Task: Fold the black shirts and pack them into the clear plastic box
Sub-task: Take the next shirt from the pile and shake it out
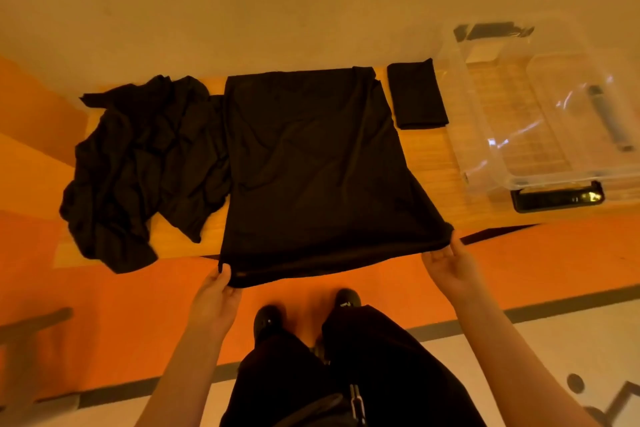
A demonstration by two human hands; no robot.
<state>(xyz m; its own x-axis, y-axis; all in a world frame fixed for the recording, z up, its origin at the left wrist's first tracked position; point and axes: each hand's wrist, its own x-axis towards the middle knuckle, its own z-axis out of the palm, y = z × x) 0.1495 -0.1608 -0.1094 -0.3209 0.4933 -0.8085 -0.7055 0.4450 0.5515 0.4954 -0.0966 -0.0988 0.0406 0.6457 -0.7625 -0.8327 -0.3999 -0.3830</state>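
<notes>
- Black cotton shirt [311,163] is lying flat mid-desk, hem overhanging the near edge.
- Left hand [213,302] and right hand [446,262] are pinching its hem corners.
- Keeping even tension is helping the fold go straight.

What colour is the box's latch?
Black; the latch on the clear box shows best in the head view.

Crumpled shirts [138,166] left, box [540,121] right

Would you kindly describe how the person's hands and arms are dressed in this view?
Both the left hand and the right hand are bare: no gloves, rings, watch or bracelet show. Both forearms are uncovered as far as the picture's bottom edge, with no sleeve in view. Lower down, the person wears dark trousers and black shoes.
</notes>
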